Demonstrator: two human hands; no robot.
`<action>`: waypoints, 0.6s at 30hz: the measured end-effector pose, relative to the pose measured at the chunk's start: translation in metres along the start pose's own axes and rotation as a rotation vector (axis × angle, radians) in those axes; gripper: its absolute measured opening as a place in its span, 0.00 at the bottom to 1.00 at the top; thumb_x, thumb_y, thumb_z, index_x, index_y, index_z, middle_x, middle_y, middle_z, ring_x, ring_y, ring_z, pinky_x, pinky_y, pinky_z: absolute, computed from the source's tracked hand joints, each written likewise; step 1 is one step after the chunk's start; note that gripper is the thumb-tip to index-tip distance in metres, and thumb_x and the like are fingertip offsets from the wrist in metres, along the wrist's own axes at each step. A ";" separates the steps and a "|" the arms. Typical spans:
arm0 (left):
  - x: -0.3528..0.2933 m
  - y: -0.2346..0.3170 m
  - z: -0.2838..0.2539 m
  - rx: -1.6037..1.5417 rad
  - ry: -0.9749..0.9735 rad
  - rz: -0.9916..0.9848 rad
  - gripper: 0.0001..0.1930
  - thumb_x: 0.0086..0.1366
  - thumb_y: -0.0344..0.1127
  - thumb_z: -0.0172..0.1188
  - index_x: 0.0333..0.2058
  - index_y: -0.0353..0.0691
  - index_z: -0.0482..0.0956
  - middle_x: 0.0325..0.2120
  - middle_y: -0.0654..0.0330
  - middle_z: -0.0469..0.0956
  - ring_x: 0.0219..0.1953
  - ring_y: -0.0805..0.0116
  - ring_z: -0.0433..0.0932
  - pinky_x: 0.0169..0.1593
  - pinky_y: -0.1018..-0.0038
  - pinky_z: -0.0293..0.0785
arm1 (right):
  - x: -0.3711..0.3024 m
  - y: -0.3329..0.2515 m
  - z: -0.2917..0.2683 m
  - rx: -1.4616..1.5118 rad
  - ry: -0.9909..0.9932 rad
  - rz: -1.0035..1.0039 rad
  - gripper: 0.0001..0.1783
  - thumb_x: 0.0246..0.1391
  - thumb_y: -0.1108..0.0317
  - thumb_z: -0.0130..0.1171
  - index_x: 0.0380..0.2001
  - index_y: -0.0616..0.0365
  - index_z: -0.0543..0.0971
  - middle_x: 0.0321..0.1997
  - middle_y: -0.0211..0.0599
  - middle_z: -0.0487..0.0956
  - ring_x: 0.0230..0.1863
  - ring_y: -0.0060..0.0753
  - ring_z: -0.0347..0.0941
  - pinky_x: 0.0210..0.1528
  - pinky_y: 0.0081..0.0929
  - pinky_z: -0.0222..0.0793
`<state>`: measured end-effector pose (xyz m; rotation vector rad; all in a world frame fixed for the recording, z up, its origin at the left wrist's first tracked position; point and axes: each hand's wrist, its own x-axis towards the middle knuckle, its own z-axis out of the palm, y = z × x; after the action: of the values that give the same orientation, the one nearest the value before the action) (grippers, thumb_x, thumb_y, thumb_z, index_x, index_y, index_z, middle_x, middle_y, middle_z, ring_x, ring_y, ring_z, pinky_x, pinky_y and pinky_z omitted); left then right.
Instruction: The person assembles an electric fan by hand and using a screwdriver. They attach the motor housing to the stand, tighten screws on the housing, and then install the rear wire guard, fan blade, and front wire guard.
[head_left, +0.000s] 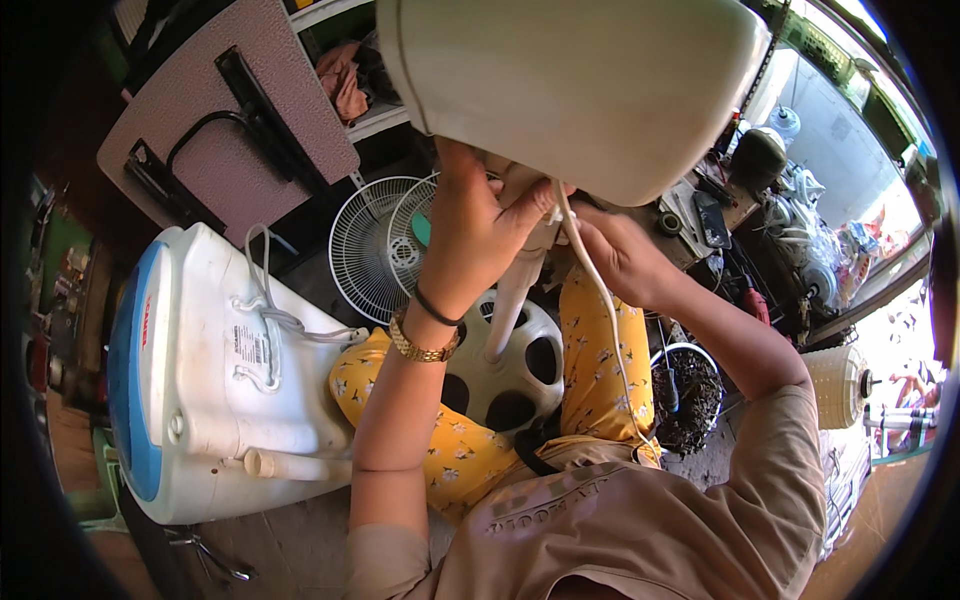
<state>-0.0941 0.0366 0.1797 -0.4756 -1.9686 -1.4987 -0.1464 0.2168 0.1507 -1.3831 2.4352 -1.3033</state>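
Note:
A large off-white plastic casing (590,90) with rounded corners fills the top of the view, close to me. From under it a pale pole (512,300) slants down to a grey-white plastic piece (540,400) with dark round holes, between my legs. My left hand (475,205) is closed round the neck below the casing, thumb pointing right. On the pole's other side my right hand (615,250) has its fingers bent in by the neck; their tips and anything in them are hidden. A white power cord (597,275) hangs from there past my right hand to my lap.
Left of me lies a white and blue washing machine (230,350) with a grey hose. Fan grilles (375,250) and a folded pink table (225,130) are beyond. At right are a bucket of dark scraps (690,395) and a cluttered bench (700,210). Pliers (210,555) lie lower left.

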 end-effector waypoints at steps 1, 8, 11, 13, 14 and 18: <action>0.001 -0.003 0.000 0.122 0.011 0.085 0.32 0.57 0.39 0.67 0.54 0.31 0.62 0.50 0.52 0.62 0.49 0.61 0.72 0.46 0.69 0.75 | -0.003 -0.003 -0.006 -0.379 0.059 -0.038 0.23 0.62 0.51 0.43 0.46 0.61 0.70 0.22 0.50 0.75 0.30 0.54 0.74 0.28 0.43 0.66; 0.010 -0.020 0.013 0.025 0.184 0.198 0.39 0.49 0.39 0.73 0.52 0.27 0.59 0.46 0.44 0.71 0.46 0.53 0.77 0.48 0.65 0.74 | 0.004 0.010 -0.005 -0.589 0.146 -0.194 0.17 0.53 0.56 0.54 0.36 0.58 0.67 0.21 0.46 0.75 0.26 0.53 0.74 0.27 0.45 0.68; 0.009 -0.019 0.021 -0.038 0.200 0.127 0.40 0.48 0.41 0.74 0.51 0.29 0.57 0.43 0.44 0.74 0.44 0.53 0.78 0.46 0.66 0.75 | 0.003 0.014 0.003 -0.304 0.180 -0.079 0.15 0.57 0.56 0.51 0.37 0.57 0.68 0.18 0.49 0.73 0.25 0.60 0.72 0.27 0.48 0.65; 0.013 -0.020 0.027 -0.027 0.241 0.201 0.41 0.48 0.42 0.74 0.51 0.30 0.56 0.39 0.45 0.75 0.40 0.52 0.79 0.43 0.66 0.76 | -0.001 0.013 0.005 -0.047 0.163 0.078 0.17 0.61 0.54 0.45 0.34 0.58 0.69 0.17 0.45 0.71 0.20 0.51 0.71 0.25 0.38 0.63; 0.013 -0.021 0.027 -0.035 0.239 0.204 0.41 0.48 0.42 0.74 0.51 0.30 0.56 0.39 0.45 0.75 0.40 0.52 0.79 0.43 0.66 0.76 | -0.001 0.014 0.008 0.126 0.145 0.134 0.18 0.63 0.53 0.43 0.33 0.59 0.69 0.16 0.38 0.69 0.18 0.40 0.67 0.23 0.32 0.61; 0.012 -0.032 0.023 0.123 0.269 0.259 0.45 0.44 0.46 0.75 0.53 0.29 0.57 0.41 0.45 0.73 0.40 0.49 0.78 0.41 0.67 0.76 | -0.002 0.007 0.010 0.562 0.051 0.282 0.23 0.66 0.48 0.39 0.29 0.57 0.67 0.17 0.21 0.60 0.17 0.14 0.53 0.19 0.18 0.48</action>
<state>-0.1287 0.0477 0.1606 -0.4322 -1.7053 -1.2049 -0.1461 0.2139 0.1390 -0.8393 1.9571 -1.7630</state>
